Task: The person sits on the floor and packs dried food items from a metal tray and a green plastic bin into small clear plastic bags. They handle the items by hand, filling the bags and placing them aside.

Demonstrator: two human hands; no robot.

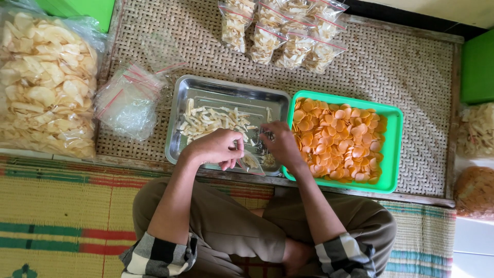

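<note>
Left grip (218, 148) pinched shut on the mouth of a small clear bag (250, 162); right grip (280, 144) closed on a pinch of pale chip sticks (213, 121). Best kept wide open and level. Bag hanging between both, over the steel tray (229, 88) near edge.

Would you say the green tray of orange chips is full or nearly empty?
Full. The green tray is covered almost edge to edge with round orange chips, piled so its floor hardly shows.

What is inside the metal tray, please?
The metal tray holds pale chip strips. Both hands, left hand and right hand, cover its near right part, so that content stays hidden.
</note>
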